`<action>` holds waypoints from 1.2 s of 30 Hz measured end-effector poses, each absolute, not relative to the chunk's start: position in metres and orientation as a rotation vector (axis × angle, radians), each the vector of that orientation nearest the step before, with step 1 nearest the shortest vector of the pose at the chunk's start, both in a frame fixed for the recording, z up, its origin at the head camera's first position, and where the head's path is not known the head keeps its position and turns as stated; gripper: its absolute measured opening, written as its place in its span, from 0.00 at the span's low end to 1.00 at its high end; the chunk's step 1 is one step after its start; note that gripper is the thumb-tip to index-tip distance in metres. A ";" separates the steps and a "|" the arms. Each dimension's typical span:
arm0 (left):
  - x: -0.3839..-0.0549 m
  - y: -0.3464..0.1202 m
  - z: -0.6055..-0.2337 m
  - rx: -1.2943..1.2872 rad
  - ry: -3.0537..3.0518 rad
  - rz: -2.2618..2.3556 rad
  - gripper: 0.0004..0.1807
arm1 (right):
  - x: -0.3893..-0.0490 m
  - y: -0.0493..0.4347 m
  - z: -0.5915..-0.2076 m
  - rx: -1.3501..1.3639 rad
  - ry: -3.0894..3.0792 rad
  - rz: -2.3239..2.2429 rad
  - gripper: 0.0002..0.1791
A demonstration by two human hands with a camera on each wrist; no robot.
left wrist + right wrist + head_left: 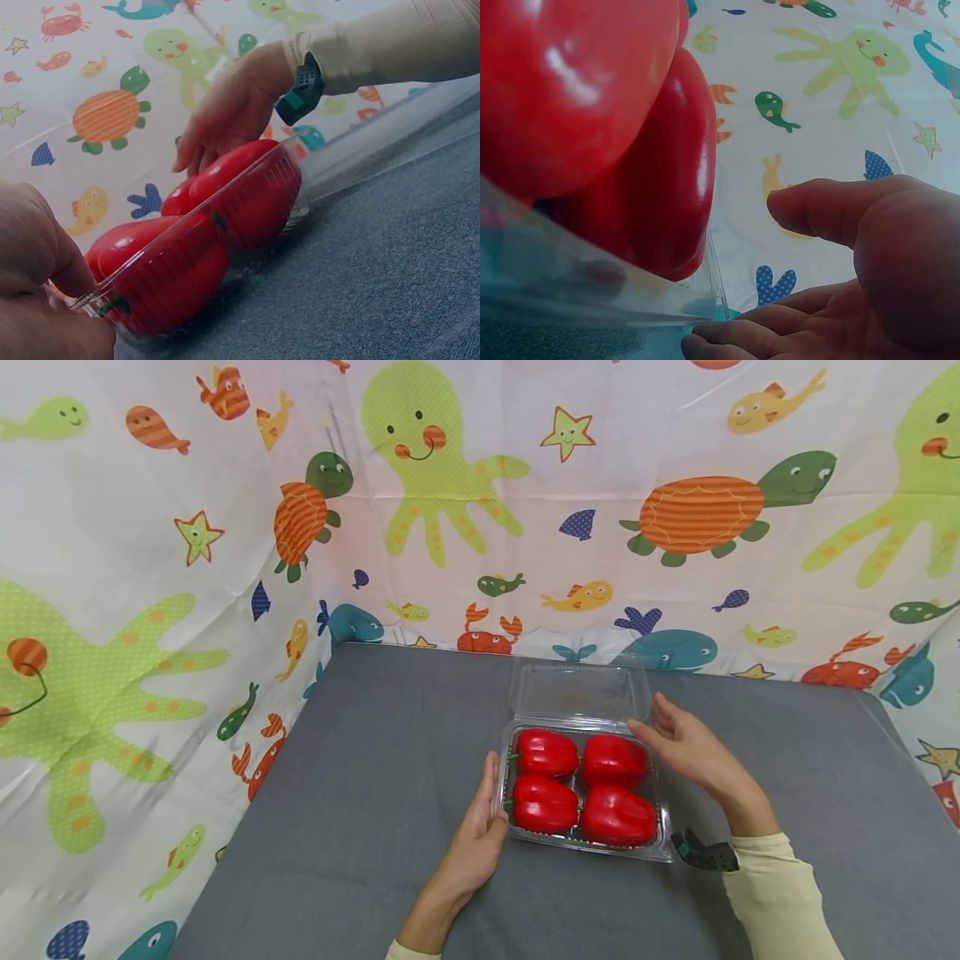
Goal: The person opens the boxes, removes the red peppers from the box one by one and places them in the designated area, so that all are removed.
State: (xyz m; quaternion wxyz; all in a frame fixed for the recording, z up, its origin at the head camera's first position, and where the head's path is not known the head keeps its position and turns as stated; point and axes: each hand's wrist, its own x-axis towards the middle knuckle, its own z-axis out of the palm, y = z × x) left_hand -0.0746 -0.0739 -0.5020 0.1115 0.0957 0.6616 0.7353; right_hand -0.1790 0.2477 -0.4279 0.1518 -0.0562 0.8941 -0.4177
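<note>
A clear plastic clamshell container [551, 840] sits on the grey cloth, its lid [562, 689] folded back away from me. Several glossy red bell peppers [618, 816] fill its base in two rows; green stems show on the left ones. At the left side, my left hand [474, 843] pinches the rim, the wall running between thumb and fingers in the left wrist view. My right hand [693, 752] hovers beside the back right corner, near the lid hinge. Its thumb and fingers are spread apart with nothing between them in the right wrist view [900, 262].
Grey cloth [390, 760] covers the table. Behind it and at the left hangs a white curtain [465, 585] printed with sea animals. A dark band with a green patch [705, 852] is worn at the right wrist, close to the container's right front corner.
</note>
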 end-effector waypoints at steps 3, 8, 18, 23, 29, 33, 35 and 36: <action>-0.075 -0.073 -0.502 0.269 1.942 2.157 0.46 | -0.179 0.248 -0.429 -0.162 2.562 -1.193 0.54; -0.075 -0.073 -0.501 0.276 1.935 2.168 0.46 | -0.178 0.249 -0.430 -0.169 2.555 -1.157 0.55; -0.075 -0.072 -0.501 0.280 1.932 2.170 0.46 | -0.157 0.246 -0.423 -0.296 2.657 -0.969 0.56; -0.075 -0.072 -0.500 0.276 1.934 2.169 0.46 | -0.141 0.238 -0.411 -0.378 2.661 -0.946 0.56; -0.076 -0.072 -0.501 0.281 1.941 2.173 0.46 | -0.117 0.226 -0.402 -0.444 2.669 -0.913 0.57; -0.076 -0.071 -0.501 0.273 1.943 2.173 0.46 | -0.101 0.219 -0.404 -0.477 2.682 -0.885 0.58; -0.076 -0.070 -0.501 0.267 1.945 2.170 0.46 | -0.095 0.217 -0.406 -0.483 2.689 -0.860 0.59; -0.076 -0.070 -0.501 0.257 1.945 2.165 0.46 | -0.091 0.216 -0.408 -0.481 2.695 -0.848 0.58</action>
